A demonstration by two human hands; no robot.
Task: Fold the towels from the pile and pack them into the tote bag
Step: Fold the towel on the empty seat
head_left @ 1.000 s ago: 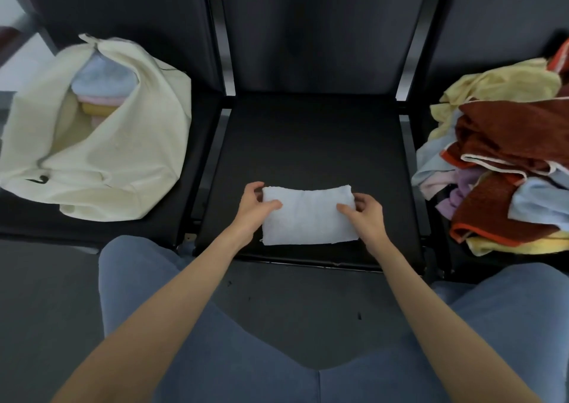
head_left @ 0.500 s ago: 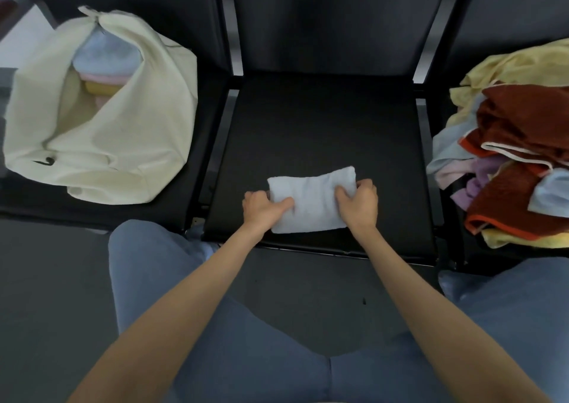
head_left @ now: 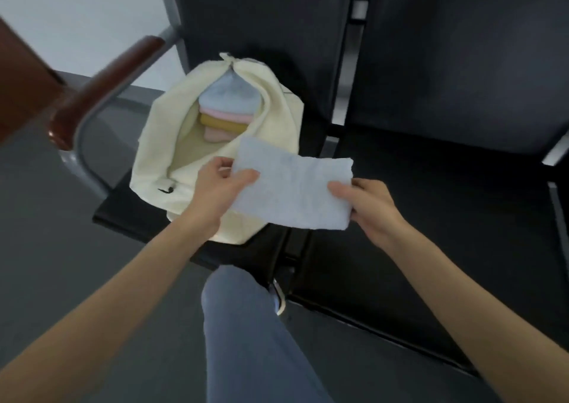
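No readable writing or brand anywhere. Folded white towel [head_left: 292, 187] lifted off the middle seat since half a second ago, now held in the air over the near edge of the cream tote bag [head_left: 160, 143]. Left hand [head_left: 215, 187] and right hand [head_left: 369, 205] each pinching one end. Folded towels [head_left: 228, 106] stacked inside the bag.

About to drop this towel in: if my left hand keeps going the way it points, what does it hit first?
Probably the near rim of the tote bag, just ahead of the left hand; the stacked towels lie beyond. Depth is uncertain.
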